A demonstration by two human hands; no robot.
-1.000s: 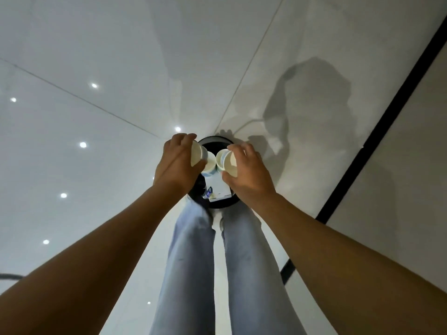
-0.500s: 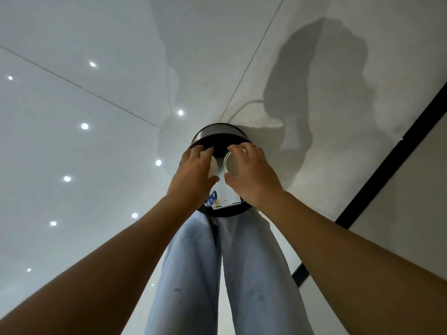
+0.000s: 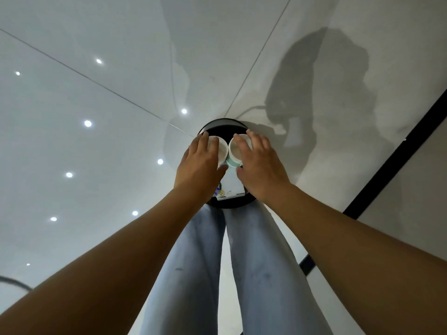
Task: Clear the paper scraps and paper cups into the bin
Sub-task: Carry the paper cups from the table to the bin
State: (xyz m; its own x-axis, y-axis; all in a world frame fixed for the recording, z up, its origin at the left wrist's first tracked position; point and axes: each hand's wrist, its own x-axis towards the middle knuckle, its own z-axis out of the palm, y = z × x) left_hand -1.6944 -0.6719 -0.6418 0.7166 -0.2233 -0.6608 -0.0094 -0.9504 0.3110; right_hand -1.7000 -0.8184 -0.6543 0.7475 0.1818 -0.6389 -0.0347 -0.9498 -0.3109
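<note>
Left hand (image 3: 202, 163): fingers spread loosely over the left paper cup (image 3: 221, 148); grip cannot be confirmed.
Right hand (image 3: 260, 163): fingers spread over the right paper cup (image 3: 235, 151); grip cannot be confirmed.
Cups: side by side, rims touching, mouths up, inside the bin.
Bin (image 3: 225, 124): round, black, on the glossy tiled floor (image 3: 96, 153), just beyond the person's knees.
Paper scrap (image 3: 231, 187): white sheet in the bin, near side of cups.

Just one cam here, strapped to my head, wide-angle, pointing steeply down past my arms and legs at the floor (image 3: 101, 165). My hands and the bin (image 3: 226, 124) sit mid-frame, fairly close. No second view to overlap with.
</note>
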